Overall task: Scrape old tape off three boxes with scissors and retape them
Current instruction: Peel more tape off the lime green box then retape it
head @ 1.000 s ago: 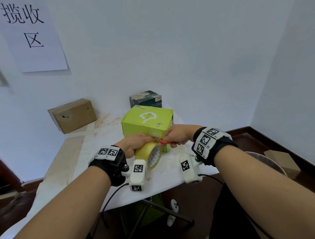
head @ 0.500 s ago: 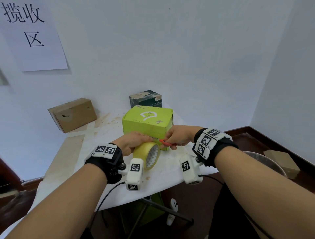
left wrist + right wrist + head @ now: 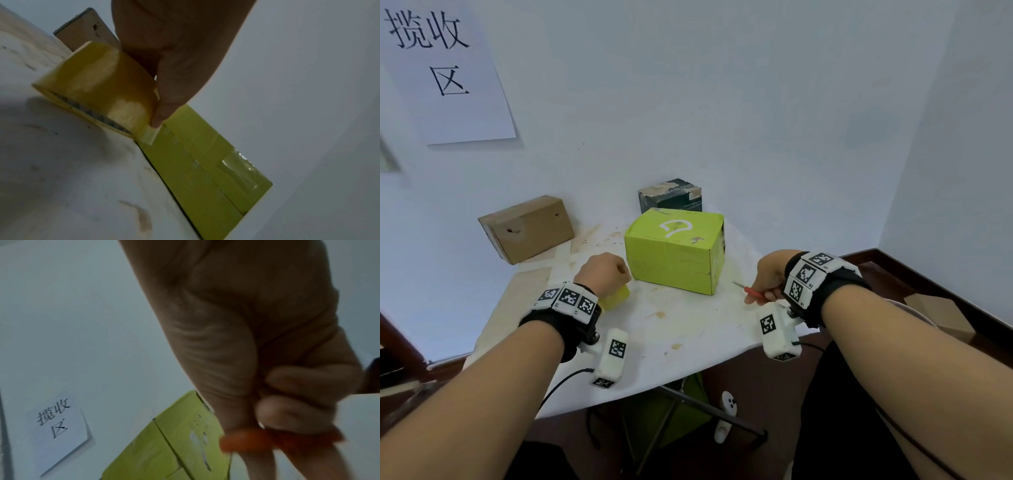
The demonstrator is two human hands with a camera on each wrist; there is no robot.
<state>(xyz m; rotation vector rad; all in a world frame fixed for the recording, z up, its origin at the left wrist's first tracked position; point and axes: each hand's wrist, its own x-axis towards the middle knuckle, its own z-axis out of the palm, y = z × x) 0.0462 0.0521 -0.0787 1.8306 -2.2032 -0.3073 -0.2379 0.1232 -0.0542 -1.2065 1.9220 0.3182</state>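
Observation:
A lime-green box (image 3: 674, 251) stands in the middle of the white table (image 3: 688, 329), with clear tape along its front seam (image 3: 240, 170). My left hand (image 3: 604, 274) grips a yellow tape roll (image 3: 616, 297) just left of the box; in the left wrist view the roll (image 3: 98, 91) rests on its flat side on the table, my fingers curled round its top. My right hand (image 3: 770, 279) holds red-handled scissors (image 3: 751, 291) right of the box, the tip pointing at the box, apart from it. The red handle (image 3: 246, 441) shows under my curled fingers.
A brown cardboard box (image 3: 527, 228) sits at the back left against the wall. A dark box (image 3: 671, 195) with worn tape stands behind the green one. Another cardboard box (image 3: 941, 315) lies on the floor at right. A paper sign (image 3: 445, 68) hangs on the wall.
Both hands have left the box's front and moved apart: the left carried the tape roll to the left and set it on the table, the right drew the scissors away to the right.

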